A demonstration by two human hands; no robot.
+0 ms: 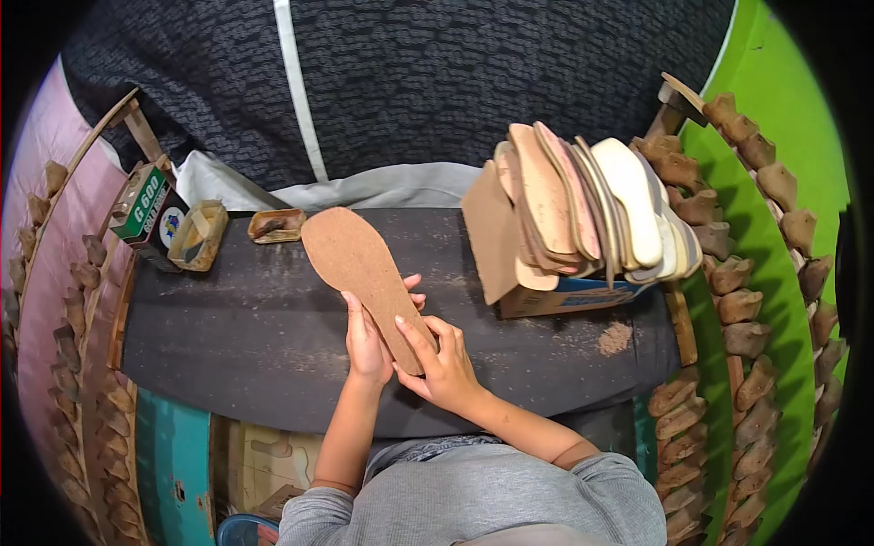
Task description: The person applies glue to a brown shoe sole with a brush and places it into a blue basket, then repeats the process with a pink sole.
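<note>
A brown insole is held up over the dark table, its wide end pointing away from me and to the left. My left hand grips its left edge near the middle, thumb on top, with some fingertips showing past the right edge. My right hand holds the narrow heel end, thumb and fingers closed around it. Both hands are close together, near the table's front edge. The insole's underside is hidden.
At the right, a cardboard box is packed with several upright insoles. A green can, a plastic container and a small tray stand at the left of the table. Racks of shoe lasts flank both sides.
</note>
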